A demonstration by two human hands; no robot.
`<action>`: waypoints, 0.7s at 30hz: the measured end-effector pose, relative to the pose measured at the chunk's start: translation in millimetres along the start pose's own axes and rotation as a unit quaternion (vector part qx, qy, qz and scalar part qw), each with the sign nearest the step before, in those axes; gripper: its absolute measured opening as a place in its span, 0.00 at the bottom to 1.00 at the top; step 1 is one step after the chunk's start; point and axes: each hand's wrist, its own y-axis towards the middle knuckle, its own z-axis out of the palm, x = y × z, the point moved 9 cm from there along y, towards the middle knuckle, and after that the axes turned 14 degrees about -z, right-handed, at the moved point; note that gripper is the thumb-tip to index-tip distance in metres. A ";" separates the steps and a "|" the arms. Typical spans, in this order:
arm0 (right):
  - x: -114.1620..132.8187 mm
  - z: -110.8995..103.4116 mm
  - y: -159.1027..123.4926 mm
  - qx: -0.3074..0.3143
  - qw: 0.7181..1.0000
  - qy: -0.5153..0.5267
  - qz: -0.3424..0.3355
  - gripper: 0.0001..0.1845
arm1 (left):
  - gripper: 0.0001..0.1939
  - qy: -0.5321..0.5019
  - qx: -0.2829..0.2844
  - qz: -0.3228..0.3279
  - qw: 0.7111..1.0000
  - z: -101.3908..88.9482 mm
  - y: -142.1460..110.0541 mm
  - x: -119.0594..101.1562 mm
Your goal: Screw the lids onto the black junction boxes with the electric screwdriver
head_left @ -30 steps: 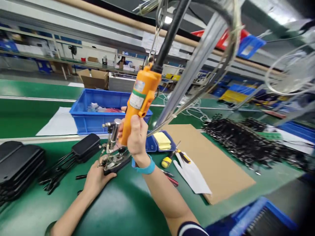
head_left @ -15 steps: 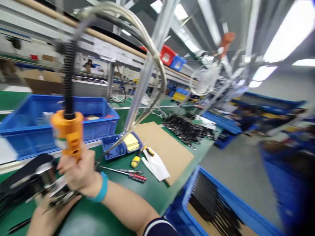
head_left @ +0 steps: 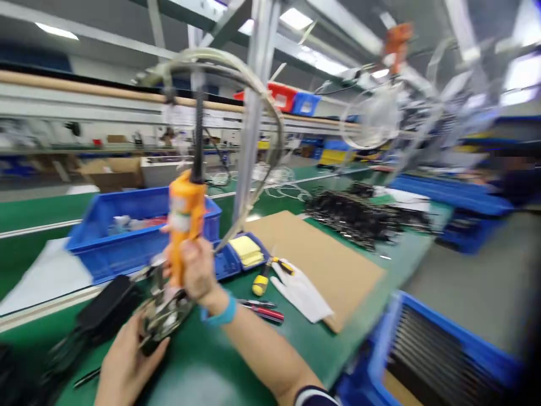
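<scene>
My right hand (head_left: 195,265) is wrapped round the grip of an orange power screwdriver (head_left: 186,206), held upright with a black cable sleeve rising from its top. Its lower end meets a metal mechanism (head_left: 167,318) with shiny and dark parts; blur hides the exact contact. From below and the left, my left hand (head_left: 127,352) grips that metal mechanism between thumb and fingers. A black padded part (head_left: 110,301) lies on the bench just left of it. Beside my left hand rests a black pen-like stick (head_left: 87,376).
A blue bin (head_left: 127,248) stands behind my hands. To the right are a yellow-handled screwdriver (head_left: 261,283), a red-handled screwdriver (head_left: 268,314), a white glove (head_left: 306,296) and cardboard (head_left: 333,265). Black metal parts (head_left: 355,217) are heaped further off. A blue crate (head_left: 378,361) sits below the bench edge.
The view has swung left and levelled, so bench items appear further right. Both hands, the power screwdriver and the metal mechanism also appear further right, with the grips kept.
</scene>
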 end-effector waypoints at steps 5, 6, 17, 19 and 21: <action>39.2 -16.2 55.7 0.012 0.998 -0.009 -0.061 0.29 | 0.34 0.107 -0.097 -0.076 0.987 -76.9 32.0 3.6; 37.3 -19.3 63.8 0.014 0.998 -0.023 -0.063 0.30 | 0.36 0.100 -0.100 -0.108 0.984 -89.6 41.2 11.7; 21.3 -60.8 38.1 0.026 0.920 -0.340 -0.194 0.24 | 0.42 -0.075 0.230 -0.287 0.927 -66.6 100.2 92.8; 5.0 -71.2 18.9 0.035 0.927 -0.342 -0.153 0.21 | 0.39 -0.083 0.268 -0.292 0.914 -55.3 95.6 90.8; -21.9 -78.9 -3.8 0.071 0.934 -0.340 -0.078 0.20 | 0.39 -0.099 0.284 -0.275 0.913 -48.8 88.1 79.4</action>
